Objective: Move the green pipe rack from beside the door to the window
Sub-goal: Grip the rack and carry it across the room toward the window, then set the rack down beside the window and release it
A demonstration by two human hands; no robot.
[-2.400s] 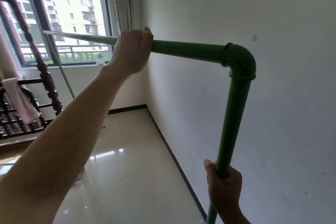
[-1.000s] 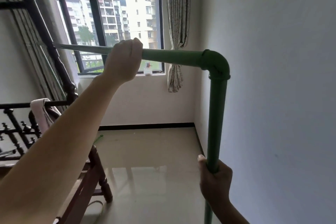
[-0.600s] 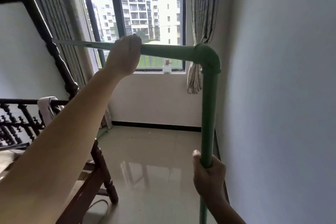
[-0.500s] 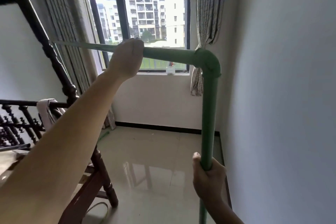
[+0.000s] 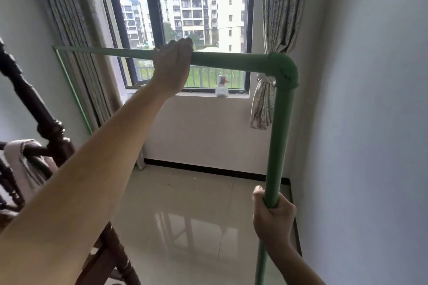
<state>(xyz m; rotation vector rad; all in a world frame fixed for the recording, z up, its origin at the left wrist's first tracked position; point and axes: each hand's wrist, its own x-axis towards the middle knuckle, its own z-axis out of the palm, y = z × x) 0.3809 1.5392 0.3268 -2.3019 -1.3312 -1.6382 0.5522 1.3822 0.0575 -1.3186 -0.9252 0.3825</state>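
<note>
Green pipe rack (image 5: 231, 59) fills mid-frame near the window (image 5: 190, 25), its top bar running level left to right, the left hand (image 5: 172, 65) wrapped round that bar and the right hand (image 5: 273, 217) clenched on the upright, probably to carry it steady.

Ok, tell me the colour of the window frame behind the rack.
Black, or very dark: the window frame shows best in the head view, the only one.
</note>
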